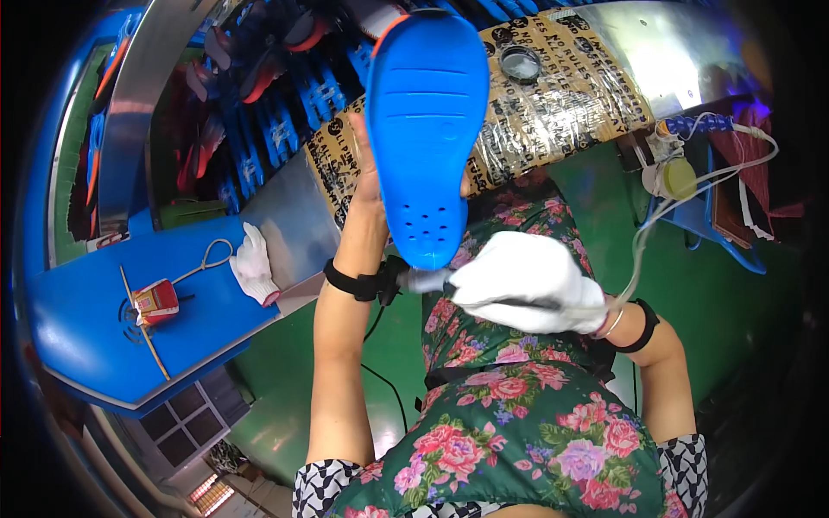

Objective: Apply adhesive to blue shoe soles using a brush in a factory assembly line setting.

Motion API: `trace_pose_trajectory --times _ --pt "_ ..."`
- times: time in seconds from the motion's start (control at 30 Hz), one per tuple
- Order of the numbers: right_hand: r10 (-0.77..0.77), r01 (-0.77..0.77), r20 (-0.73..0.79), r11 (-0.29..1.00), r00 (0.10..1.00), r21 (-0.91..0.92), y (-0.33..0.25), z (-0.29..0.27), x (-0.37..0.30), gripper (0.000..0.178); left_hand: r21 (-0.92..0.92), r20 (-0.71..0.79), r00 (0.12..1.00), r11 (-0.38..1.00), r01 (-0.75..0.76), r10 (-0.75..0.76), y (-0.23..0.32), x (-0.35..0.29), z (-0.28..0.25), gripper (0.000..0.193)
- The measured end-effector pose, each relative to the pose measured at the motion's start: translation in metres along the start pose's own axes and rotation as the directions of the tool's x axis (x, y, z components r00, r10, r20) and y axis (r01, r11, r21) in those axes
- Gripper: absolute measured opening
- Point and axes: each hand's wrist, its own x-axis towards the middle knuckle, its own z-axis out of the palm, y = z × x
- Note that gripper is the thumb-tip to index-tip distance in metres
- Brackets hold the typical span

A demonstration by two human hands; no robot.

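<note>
A blue insole [432, 138] with an orange edge at the toe is held up in my bare left hand [369, 168]. That hand wraps it from behind, with its thumb side showing at the left edge and a fingertip at the right. Several small holes mark the heel end, which points toward me. My right hand [527, 285], in a white glove, is closed just below the heel. A slim tool [423, 281] sticks out of its grip to the left, its pale tip smeared by motion; its kind is unclear. The fingers inside the glove are partly hidden.
Brown printed paper under clear tape covers a bench [561, 104], with a round black-rimmed dish [521, 64] on it. At left, a blue table [86, 328] carries a white glove [252, 263] and a red box [157, 302]. A pale cord [639, 250] loops at right.
</note>
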Motion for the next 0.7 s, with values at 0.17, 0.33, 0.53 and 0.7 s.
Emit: trace_pose_trajectory --times 0.17,0.33,0.53,0.7 --pt "-0.124 0.115 -0.030 0.971 0.992 -0.208 0.009 -0.003 0.002 0.027 -0.025 0.031 0.991 0.991 0.132 -0.131 0.001 -0.001 0.005 0.116" --pt "-0.108 0.120 0.089 0.982 0.990 -0.143 0.005 0.002 -0.002 0.030 0.379 -0.240 0.963 0.901 0.209 -0.122 0.009 0.007 0.007 0.103" --pt "-0.003 0.005 0.028 0.995 1.000 -0.098 0.015 -0.013 0.009 0.023 0.538 -0.286 0.940 0.780 0.320 -0.188 0.009 0.018 0.021 0.097" --pt "0.557 -0.403 -0.146 0.734 0.817 0.547 0.015 -0.020 0.004 0.018 0.039 -0.123 0.992 0.999 -0.008 0.013 -0.003 0.005 -0.061 0.092"
